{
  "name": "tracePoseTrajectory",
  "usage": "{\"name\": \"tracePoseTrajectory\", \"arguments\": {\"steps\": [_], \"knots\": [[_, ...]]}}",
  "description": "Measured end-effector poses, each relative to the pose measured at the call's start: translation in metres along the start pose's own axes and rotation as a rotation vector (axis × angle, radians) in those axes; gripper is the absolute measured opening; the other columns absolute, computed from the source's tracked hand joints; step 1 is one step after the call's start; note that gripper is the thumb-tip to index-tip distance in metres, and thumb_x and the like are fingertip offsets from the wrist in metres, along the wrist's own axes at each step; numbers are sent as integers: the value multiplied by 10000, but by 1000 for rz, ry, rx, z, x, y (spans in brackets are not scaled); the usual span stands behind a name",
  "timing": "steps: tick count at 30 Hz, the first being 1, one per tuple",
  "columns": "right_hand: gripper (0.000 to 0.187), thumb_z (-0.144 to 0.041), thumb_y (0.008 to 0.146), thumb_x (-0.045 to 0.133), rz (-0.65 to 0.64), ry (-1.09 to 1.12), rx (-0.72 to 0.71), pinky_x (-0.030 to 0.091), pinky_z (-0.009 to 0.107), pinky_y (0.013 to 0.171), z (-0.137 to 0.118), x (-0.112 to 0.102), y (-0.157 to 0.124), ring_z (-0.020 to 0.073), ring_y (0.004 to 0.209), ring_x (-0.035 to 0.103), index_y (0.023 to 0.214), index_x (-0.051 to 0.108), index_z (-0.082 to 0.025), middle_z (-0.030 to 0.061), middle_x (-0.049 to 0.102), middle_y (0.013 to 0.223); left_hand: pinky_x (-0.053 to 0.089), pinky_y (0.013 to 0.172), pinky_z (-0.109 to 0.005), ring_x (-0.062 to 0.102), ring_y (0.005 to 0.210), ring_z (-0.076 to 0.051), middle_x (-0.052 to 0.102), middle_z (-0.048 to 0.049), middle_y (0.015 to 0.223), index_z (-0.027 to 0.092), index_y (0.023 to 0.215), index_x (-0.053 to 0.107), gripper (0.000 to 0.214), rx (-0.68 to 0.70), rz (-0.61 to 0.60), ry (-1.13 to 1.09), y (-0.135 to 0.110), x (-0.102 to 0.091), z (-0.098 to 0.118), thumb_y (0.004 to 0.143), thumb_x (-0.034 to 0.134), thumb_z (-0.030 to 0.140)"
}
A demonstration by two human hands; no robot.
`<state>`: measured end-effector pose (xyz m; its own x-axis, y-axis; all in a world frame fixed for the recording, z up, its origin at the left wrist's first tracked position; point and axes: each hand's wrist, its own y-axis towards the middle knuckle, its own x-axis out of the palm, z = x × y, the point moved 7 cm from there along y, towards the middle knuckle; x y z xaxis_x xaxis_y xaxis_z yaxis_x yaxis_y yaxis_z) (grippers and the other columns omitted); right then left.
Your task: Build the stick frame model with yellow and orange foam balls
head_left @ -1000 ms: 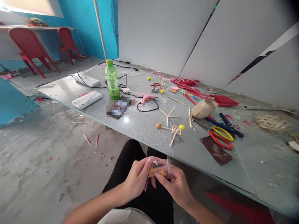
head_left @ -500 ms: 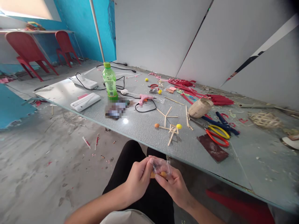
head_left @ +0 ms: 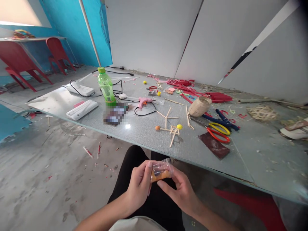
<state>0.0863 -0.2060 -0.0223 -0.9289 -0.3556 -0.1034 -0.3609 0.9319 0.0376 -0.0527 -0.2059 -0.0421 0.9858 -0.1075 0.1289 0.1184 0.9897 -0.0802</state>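
Over my lap, below the table edge, a clear plastic packet (head_left: 161, 170) with a soft-looking orange lump inside is held between both hands. My left hand (head_left: 139, 184) pinches its left end, thumb on top. My right hand (head_left: 184, 189) has its fingers around the right end, with the thumb by the lower edge. On the table ahead lies a small figure of joined thin sticks (head_left: 173, 131), with an orange ball (head_left: 157, 128) and a yellow ball (head_left: 179, 127) on it. Behind it is a branched stick piece (head_left: 166, 118).
On the table are a pink glue gun (head_left: 143, 102), green bottle (head_left: 106, 88), blurred phone (head_left: 115, 114), white power strip (head_left: 82, 109), wooden cup (head_left: 199, 106), scissors (head_left: 218, 133), dark red sheet (head_left: 214, 146) and red strips (head_left: 218, 97). Red chairs (head_left: 56, 53) stand far left.
The packet has turned and stretched out, so more of the orange lump shows. My right thumb has shifted off its front. The whole view has swung slightly to the right.
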Motion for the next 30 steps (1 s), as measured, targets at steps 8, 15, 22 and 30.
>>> {"name": "tracePoseTrajectory", "arguments": {"steps": [8, 15, 22, 30], "knots": [[70, -285, 874, 743, -129, -130, 47, 529, 488, 1080, -17, -5, 11, 307, 1211, 686, 839, 746, -224, 110, 736, 1292, 284, 363, -175, 394, 365, -67, 472, 41, 492, 131, 975, 708, 561, 7, -93, 121, 0, -1, -5, 1059, 410, 598], [114, -232, 854, 748, -112, -309, -115, 578, 340, 916, -23, -9, 7, 233, 1034, 720, 920, 656, -234, 65, 759, 1105, 272, 372, -186, 393, 362, -70, 459, 49, 475, 140, 1059, 732, 523, 27, -103, 132, -5, -1, -7, 1075, 410, 551], [144, -300, 871, 769, 20, -351, -151, 591, 307, 781, -21, -16, 1, 211, 833, 725, 976, 690, -242, 34, 770, 939, 261, 348, -165, 380, 364, -49, 460, 45, 530, 123, 952, 693, 581, 0, -54, 34, -5, -2, -10, 1039, 432, 635], [341, -297, 876, 788, -167, -254, -147, 600, 307, 786, -18, -10, 7, 179, 835, 692, 1206, 705, -283, 29, 760, 1067, 310, 327, -150, 441, 393, -47, 668, -46, 734, 118, 1003, 671, 576, -68, -87, -73, 3, 0, -15, 1032, 436, 643]]}}
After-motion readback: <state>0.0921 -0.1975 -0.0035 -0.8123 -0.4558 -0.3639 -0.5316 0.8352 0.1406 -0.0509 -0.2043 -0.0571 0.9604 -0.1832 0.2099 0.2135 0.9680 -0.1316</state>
